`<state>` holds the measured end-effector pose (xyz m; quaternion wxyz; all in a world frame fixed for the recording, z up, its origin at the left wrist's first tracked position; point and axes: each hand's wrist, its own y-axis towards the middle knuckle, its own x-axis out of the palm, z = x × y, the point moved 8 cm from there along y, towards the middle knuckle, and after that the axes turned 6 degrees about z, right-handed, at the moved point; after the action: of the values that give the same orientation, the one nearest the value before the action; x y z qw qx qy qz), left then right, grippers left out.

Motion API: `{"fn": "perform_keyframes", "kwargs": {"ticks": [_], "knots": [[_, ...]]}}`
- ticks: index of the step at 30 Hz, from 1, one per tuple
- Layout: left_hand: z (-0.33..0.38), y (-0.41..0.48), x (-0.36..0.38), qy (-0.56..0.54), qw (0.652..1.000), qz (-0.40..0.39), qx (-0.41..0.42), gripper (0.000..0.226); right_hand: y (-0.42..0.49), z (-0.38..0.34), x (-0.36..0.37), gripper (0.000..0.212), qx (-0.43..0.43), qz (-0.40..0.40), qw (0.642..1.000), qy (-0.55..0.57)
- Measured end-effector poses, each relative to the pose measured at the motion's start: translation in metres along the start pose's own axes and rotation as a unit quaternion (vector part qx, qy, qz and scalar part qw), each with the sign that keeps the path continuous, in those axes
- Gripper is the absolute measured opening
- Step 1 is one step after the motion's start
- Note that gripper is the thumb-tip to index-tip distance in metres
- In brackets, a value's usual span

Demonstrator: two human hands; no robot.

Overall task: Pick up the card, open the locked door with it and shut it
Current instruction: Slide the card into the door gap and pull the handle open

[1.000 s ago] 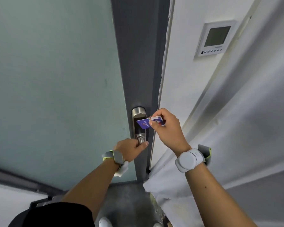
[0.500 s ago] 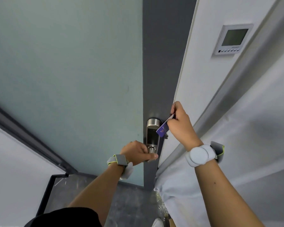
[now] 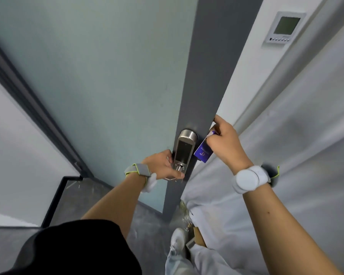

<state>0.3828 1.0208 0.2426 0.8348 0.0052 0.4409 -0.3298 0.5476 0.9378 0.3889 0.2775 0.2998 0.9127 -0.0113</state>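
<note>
both hands work at a door lock, seen from the head camera. left hand [image 3: 163, 165] curls around the lever at the foot of the silver lock [image 3: 184, 149], fingers closed on it, a grey and lime strap on the wrist. right hand [image 3: 225, 142] pinches a purple card [image 3: 203, 152] between thumb and fingers, its fingertips up against the edge of the dark grey door [image 3: 205, 76], a white round device strapped to that wrist. the card hangs tilted, its lower end just beside the lock's right side; whether it touches the lock cannot be told. the lock's dark reader panel faces outward on the door's grey strip, with a pale green panel [image 3: 97, 76] filling the door to its left. a white wall [image 3: 252, 56] to the right carries a small control panel [image 3: 283, 27] with a grey screen and a row of buttons. white sheeting [image 3: 286, 155] drapes the lower right. one white shoe [image 3: 178, 240] stands on the grey floor [image 3: 99, 195] below the lock.
</note>
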Motion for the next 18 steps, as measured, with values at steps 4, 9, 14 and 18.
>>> {"fn": "perform_keyframes", "kwargs": {"ticks": [4, 9, 14, 18], "knots": [[-0.017, -0.04, -0.005, -0.009, 1.0, -0.019, -0.018, 0.063, -0.027, -0.022, 0.001, 0.047, -0.019, -0.023, 0.999, -0.022], [-0.039, -0.094, -0.009, -0.04, 0.995, -0.088, -0.022, 0.066, -0.057, -0.043, 0.025, 0.024, -0.085, -0.122, 0.975, -0.168], [-0.076, -0.155, -0.021, 0.008, 0.993, -0.095, -0.062, 0.073, -0.1, -0.073, 0.059, 0.037, -0.153, -0.271, 0.94, -0.14], [-0.098, -0.197, -0.032, 0.026, 0.991, -0.091, -0.097, 0.041, -0.118, -0.089, 0.08, 0.036, -0.195, -0.314, 0.914, -0.168]]}}
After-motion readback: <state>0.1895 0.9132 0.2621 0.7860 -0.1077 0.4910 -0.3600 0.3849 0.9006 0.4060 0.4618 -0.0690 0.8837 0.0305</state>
